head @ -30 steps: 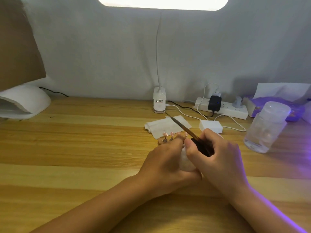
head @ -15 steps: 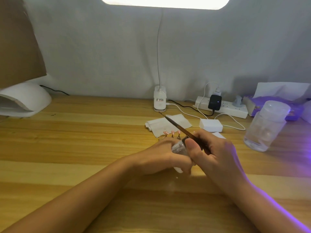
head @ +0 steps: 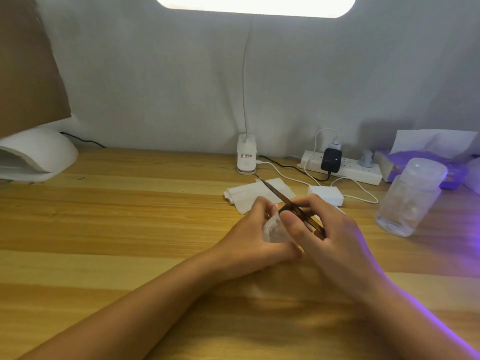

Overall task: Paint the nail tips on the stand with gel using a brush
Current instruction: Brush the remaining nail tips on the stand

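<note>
Brush [head: 285,201] in my right hand [head: 335,235], dark handle pinched between thumb and fingers, the thin shaft slanting up and away to the left so its tip hangs over the folded white tissue [head: 257,193]. My left hand [head: 249,242] curls round a small clear gel jar [head: 272,229], holding it just off the wooden table [head: 117,229]; my right thumb is touching the jar's near edge. The two hands are pressed close together, knuckles nearly meeting. The nail tips and their stand are mostly hidden behind my left fingers; only a pinkish speck [head: 275,203] shows there, and I cannot tell what it is. Beyond the tissue stands the lamp base [head: 246,162], its stem rising to the bright lamp head above. To the right lie a power strip [head: 342,170], a white adapter block [head: 326,194], and a clear plastic bottle [head: 409,196]. At far left sits a white curing lamp [head: 36,154].
</note>
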`<state>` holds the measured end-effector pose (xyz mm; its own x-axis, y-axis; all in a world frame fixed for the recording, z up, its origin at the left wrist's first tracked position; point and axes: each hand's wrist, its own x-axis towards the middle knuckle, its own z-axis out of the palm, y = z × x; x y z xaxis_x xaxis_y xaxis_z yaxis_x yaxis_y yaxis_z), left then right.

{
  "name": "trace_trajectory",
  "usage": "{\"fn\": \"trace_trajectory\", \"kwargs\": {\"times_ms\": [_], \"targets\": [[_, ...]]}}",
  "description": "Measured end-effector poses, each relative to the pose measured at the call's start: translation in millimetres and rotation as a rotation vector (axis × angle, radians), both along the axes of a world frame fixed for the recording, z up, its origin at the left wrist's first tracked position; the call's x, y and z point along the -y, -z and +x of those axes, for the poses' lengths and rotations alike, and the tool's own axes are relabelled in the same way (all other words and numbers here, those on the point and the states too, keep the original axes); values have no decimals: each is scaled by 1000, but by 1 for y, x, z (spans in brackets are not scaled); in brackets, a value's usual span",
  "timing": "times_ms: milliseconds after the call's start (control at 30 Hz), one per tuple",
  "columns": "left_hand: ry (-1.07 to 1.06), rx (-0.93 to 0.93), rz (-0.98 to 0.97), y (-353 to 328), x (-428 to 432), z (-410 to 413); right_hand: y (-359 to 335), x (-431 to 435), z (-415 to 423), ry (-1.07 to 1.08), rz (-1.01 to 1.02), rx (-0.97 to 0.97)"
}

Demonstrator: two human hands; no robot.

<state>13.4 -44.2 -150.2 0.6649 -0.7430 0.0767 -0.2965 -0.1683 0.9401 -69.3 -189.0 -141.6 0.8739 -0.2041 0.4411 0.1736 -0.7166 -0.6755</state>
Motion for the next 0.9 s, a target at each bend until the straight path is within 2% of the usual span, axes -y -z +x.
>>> {"fn": "trace_trajectory", "kwargs": {"times_ms": [100, 200, 400, 533, 733, 900], "targets": [[-53, 164, -51, 7, 1, -3, -2, 6, 1, 42, 3, 2], [-81, 224, -40, 6, 0, -2, -4, 9, 1, 18, 30, 0], [-71, 267, -13, 3, 0, -1, -5, 17, 1, -20, 91, -14], [-63, 238, 10, 3, -2, 1, -9, 21, 0, -33, 218, 33], [-48, 258, -47, 7, -2, 3, -3, 32, 4, 155, 227, 129], [-43, 279, -61, 11, -1, 6, 3, 44, 3, 281, 146, 109]]}}
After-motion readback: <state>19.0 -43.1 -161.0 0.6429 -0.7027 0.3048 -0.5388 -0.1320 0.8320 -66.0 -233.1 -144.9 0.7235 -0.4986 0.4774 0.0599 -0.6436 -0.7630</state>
